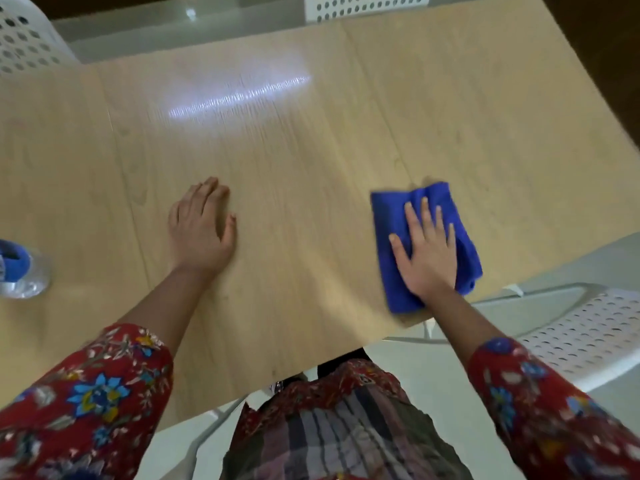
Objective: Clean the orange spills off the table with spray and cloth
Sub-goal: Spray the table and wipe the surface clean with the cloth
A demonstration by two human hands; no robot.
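Observation:
A folded blue cloth [391, 216] lies on the light wooden table [311, 150] near its right front edge. My right hand [427, 251] presses flat on the cloth with straight, spread fingers. My left hand [201, 226] rests palm down on the bare tabletop to the left, fingers straight. A clear spray bottle with a blue top [17, 268] stands at the far left edge of the view, partly cut off. I see no orange spill on the visible wood.
White perforated chairs stand at the back left [24, 39], the back middle [363, 6] and the right front [588, 337]. The table's front edge runs diagonally just below the cloth. A bright light reflection [239, 95] lies on the far middle of the table.

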